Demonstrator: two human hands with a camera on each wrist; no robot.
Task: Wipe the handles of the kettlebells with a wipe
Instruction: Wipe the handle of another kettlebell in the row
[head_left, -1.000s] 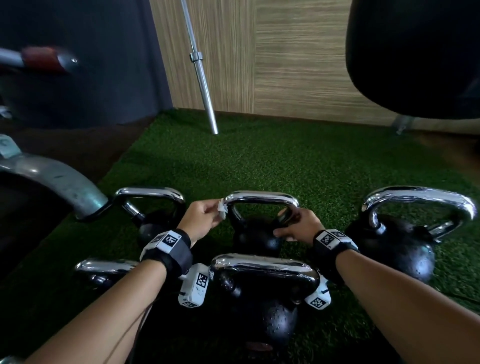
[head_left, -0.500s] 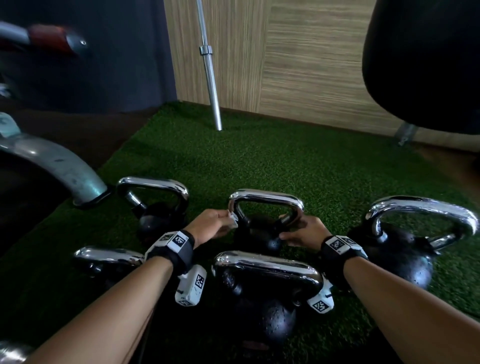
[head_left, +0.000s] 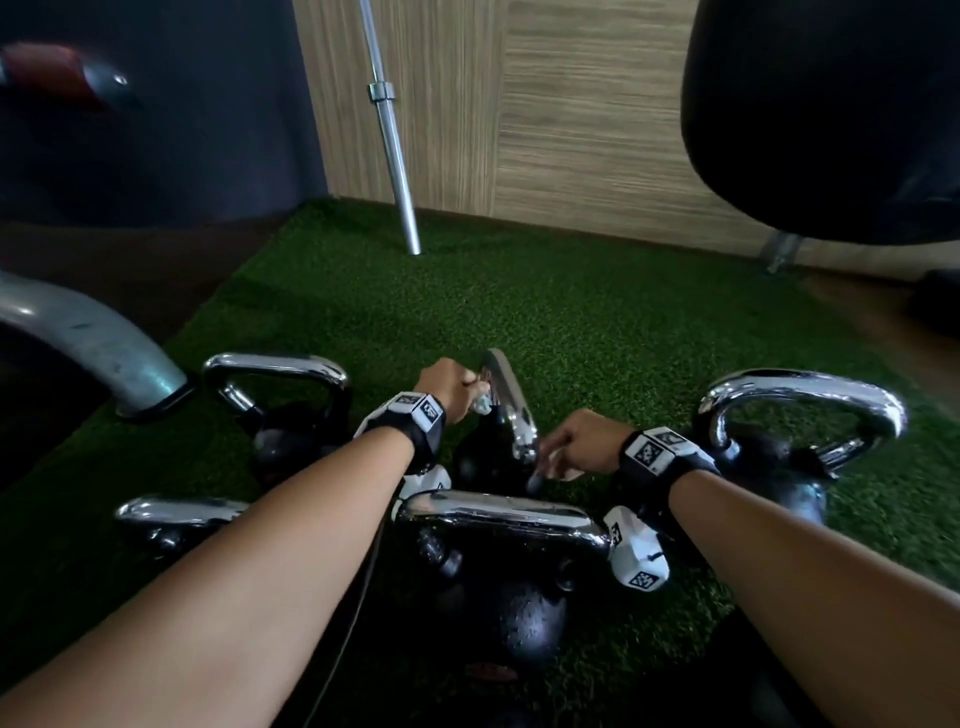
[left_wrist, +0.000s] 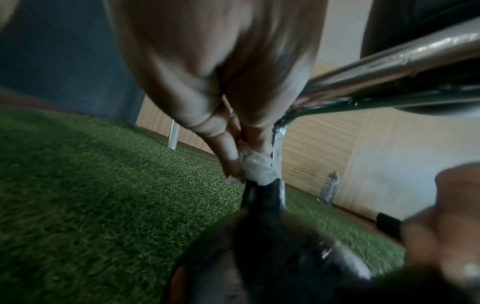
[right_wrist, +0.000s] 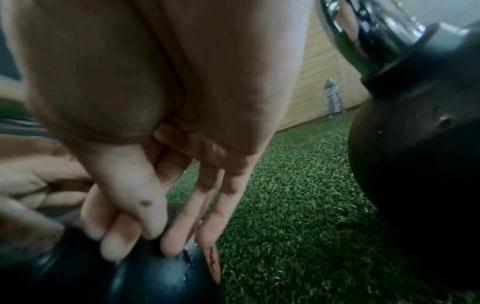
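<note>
Several black kettlebells with chrome handles stand on green turf. The middle kettlebell (head_left: 485, 462) is turned so its handle (head_left: 509, 400) shows almost edge-on. My left hand (head_left: 470, 392) pinches a small white wipe (head_left: 481, 404) against the far leg of that handle; the left wrist view shows the wipe (left_wrist: 259, 169) pressed where the leg meets the black body. My right hand (head_left: 550, 462) rests with straight fingers (right_wrist: 171, 232) on top of the ball (right_wrist: 161, 273), beside the near leg.
Other kettlebells stand at rear left (head_left: 275, 410), front left (head_left: 176, 514), front centre (head_left: 504, 571) and right (head_left: 800, 431). A barbell (head_left: 389, 130) leans on the wooden wall, a grey metal tube (head_left: 93, 343) curves in at left, and a black bag (head_left: 821, 119) hangs upper right.
The middle kettlebell has turned from handle side-on to nearly edge-on. My left hand with the wipe moved farther away along it; my right hand came nearer and lower onto the ball.
</note>
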